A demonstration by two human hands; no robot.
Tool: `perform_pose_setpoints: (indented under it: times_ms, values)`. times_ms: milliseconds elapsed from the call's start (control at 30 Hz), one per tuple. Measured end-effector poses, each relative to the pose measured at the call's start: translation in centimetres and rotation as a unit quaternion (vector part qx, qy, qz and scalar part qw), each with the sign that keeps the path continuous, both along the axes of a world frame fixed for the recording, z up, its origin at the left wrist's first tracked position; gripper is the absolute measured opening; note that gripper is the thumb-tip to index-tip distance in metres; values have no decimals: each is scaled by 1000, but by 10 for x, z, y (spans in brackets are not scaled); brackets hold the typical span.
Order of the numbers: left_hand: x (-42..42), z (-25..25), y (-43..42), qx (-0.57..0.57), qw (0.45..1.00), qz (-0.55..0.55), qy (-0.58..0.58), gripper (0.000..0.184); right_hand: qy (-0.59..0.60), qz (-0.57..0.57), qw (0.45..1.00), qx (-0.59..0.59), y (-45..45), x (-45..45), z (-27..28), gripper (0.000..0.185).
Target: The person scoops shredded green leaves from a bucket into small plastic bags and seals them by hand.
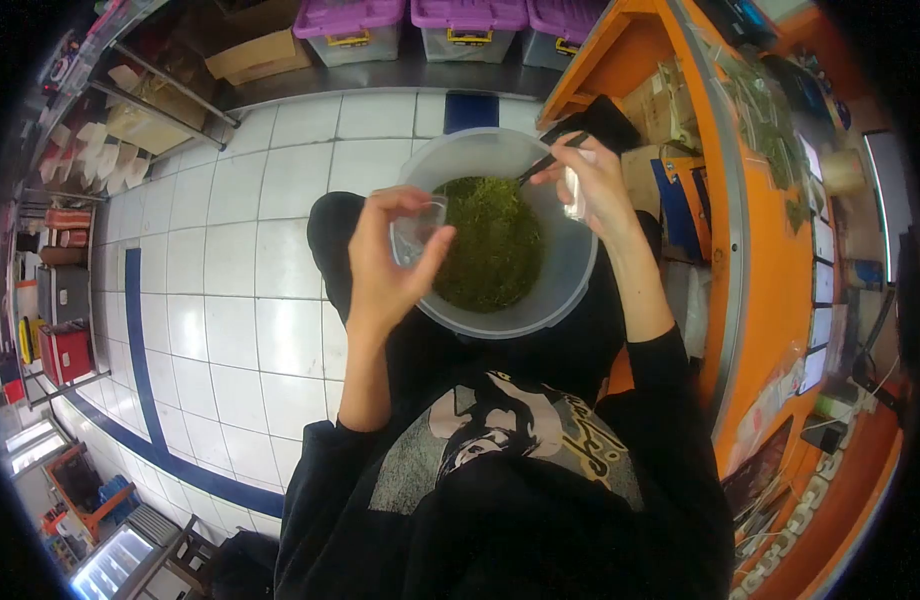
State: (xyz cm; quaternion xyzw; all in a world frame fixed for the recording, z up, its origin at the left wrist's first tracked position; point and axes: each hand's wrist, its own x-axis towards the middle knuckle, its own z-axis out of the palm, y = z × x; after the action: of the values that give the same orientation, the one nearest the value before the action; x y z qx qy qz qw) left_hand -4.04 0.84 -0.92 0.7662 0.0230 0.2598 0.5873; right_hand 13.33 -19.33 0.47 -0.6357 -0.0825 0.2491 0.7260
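Observation:
A large translucent tub [570, 275] rests between my legs, with loose green, leafy material [492, 245] in its bottom. At the tub's left side my left hand [392, 260] holds a small clear plastic cup [420, 225] between thumb and fingers. My right hand [592, 180] is over the tub's upper right rim, its fingers closed round a dark handle [540, 168] that slants down toward the green material. A small whitish, shiny object [575, 195] is also at my right palm; what it is I cannot make out.
Lidded bins with purple tops [470, 14] line a shelf ahead. An orange counter [725, 230] runs along the right, with cardboard boxes [648, 175] beneath. White floor tiles [280, 260] lie to the left, beyond which stand shelves with a red box [68, 350].

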Motion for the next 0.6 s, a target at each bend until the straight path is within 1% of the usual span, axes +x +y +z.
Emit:
perform_pose_setpoints:
  times_ms: [33,100,133,167,233,300,333,367,400,433,500,533,567,600]
  values:
    - [2,0,-5,2,1000,0,-1,42,-1,0,1000,2,0,0,7,10]
    - [7,5,-18,75,996,12,39,50,-41,-40,998,21,-2,-2,23,9]
    - [11,-2,-22,108,994,3,24,61,-69,-43,996,28,-1,-4,29,8]
    - [15,-8,-26,109,994,1,24,61,-68,-45,996,29,0,-9,34,8]
    - [23,-17,-33,144,989,9,-14,71,-156,-32,987,27,7,-23,44,6]
    - [29,-26,-37,158,987,16,-31,72,-219,-5,975,-29,16,-44,50,6]
    - [32,-28,-39,172,984,24,-48,73,-340,13,939,-55,20,-49,43,8]
    - [34,-27,-39,172,984,23,-49,73,-455,32,886,-80,21,-53,39,9]
    - [37,-26,-40,185,981,27,-45,76,-479,59,871,-93,17,-57,41,11]
    - [38,-25,-40,197,979,32,-40,80,-479,59,871,-92,15,-59,44,11]
    - [38,-25,-38,177,982,40,-46,79,-493,-2,869,-42,8,-59,52,16]
    - [37,-25,-37,156,985,48,-52,78,-519,16,851,-73,-1,-54,57,28]
    - [37,-24,-36,156,985,49,-52,78,-519,16,851,-73,-3,-55,59,28]
    - [38,-22,-36,166,980,58,-97,77,-471,42,873,-119,-5,-57,60,33]
